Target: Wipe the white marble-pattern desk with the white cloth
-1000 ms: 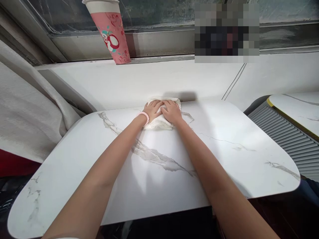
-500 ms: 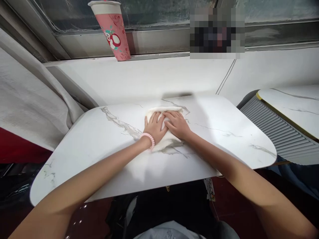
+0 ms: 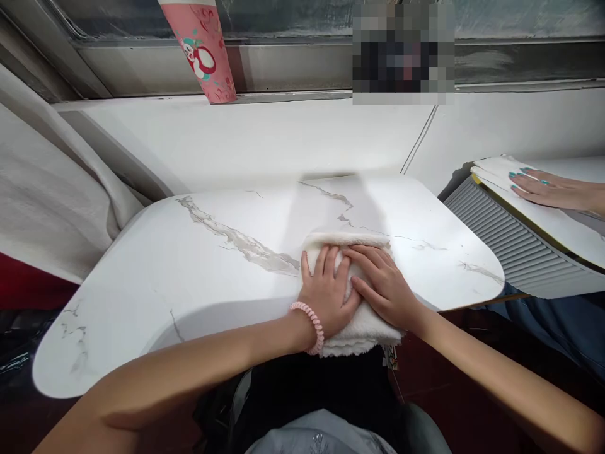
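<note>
A folded white towel (image 3: 350, 337) lies at the front edge of a white marble-patterned table (image 3: 227, 233), its lower end reaching past the edge. My left hand (image 3: 326, 290) rests flat on the towel with fingers spread, a pink coil band round the wrist. Beside it, my right hand (image 3: 385, 284) is pressed flat on the towel too, fingers stretched out. The thumbs come close together between the hands. Both palms are hidden.
On the sill stands a pink paper cup (image 3: 205, 57). To the right, another person's hand (image 3: 548, 186) lies on a white cloth (image 3: 496, 165) on a second table with a ribbed side (image 3: 496, 233). A pale curtain (image 3: 51, 170) hangs at the left.
Both my hands and the towel have slid toward me and to the right, from the table's middle to its front edge. Another person's hand and cloth have come into view at right.
</note>
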`<act>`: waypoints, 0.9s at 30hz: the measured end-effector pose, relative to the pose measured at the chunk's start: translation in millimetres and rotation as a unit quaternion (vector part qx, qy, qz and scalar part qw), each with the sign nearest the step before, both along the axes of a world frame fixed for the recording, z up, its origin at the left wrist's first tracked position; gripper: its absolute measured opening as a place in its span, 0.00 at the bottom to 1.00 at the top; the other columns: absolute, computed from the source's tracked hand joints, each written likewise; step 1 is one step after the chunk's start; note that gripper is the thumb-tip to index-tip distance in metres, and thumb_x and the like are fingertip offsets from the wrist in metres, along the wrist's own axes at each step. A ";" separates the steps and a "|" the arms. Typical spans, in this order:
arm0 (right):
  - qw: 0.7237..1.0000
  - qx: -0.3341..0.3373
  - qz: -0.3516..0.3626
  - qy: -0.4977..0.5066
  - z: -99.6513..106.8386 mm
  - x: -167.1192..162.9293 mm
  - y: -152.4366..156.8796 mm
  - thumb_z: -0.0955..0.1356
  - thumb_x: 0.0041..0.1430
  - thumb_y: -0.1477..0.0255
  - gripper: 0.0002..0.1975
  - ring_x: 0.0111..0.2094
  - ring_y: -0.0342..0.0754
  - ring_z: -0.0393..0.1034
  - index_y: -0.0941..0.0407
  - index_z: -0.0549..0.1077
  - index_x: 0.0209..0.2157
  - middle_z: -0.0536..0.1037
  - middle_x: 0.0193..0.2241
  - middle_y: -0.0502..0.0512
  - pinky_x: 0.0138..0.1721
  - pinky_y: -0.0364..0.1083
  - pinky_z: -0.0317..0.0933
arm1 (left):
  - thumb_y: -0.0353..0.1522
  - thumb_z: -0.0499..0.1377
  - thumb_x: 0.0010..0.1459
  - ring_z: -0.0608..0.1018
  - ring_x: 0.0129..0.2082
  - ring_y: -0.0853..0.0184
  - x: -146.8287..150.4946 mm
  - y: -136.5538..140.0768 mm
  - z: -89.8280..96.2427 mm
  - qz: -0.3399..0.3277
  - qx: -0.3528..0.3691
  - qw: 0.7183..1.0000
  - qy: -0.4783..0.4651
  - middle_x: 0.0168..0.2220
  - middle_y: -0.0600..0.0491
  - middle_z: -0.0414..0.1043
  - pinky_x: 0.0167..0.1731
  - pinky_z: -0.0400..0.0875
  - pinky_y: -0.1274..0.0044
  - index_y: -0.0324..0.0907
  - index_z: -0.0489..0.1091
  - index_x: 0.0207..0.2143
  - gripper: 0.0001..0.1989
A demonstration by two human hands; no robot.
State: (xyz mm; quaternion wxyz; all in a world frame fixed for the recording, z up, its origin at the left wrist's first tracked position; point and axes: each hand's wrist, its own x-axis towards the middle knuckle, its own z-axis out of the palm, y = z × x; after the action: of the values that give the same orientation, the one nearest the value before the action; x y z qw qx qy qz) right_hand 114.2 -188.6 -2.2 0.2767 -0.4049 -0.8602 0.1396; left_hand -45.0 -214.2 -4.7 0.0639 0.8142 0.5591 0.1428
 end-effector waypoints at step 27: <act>0.999 0.002 -0.054 -0.006 -13.6 -54.6 245.8 0.57 0.60 0.71 0.22 0.56 0.56 0.60 0.56 0.70 0.54 0.71 0.54 0.58 0.59 0.56 0.51 | 0.42 0.43 0.65 0.57 0.65 0.60 -29.9 228.9 1.0 0.112 0.008 0.993 -0.041 0.64 0.50 0.59 0.64 0.44 0.54 0.49 0.61 0.58 0.22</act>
State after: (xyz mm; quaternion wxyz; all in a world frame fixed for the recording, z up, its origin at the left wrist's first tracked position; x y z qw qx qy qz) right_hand 59.6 57.1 -15.8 0.2796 -0.4513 -0.8389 0.1200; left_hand -74.9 14.7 -3.8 0.0637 0.7408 0.6422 0.1866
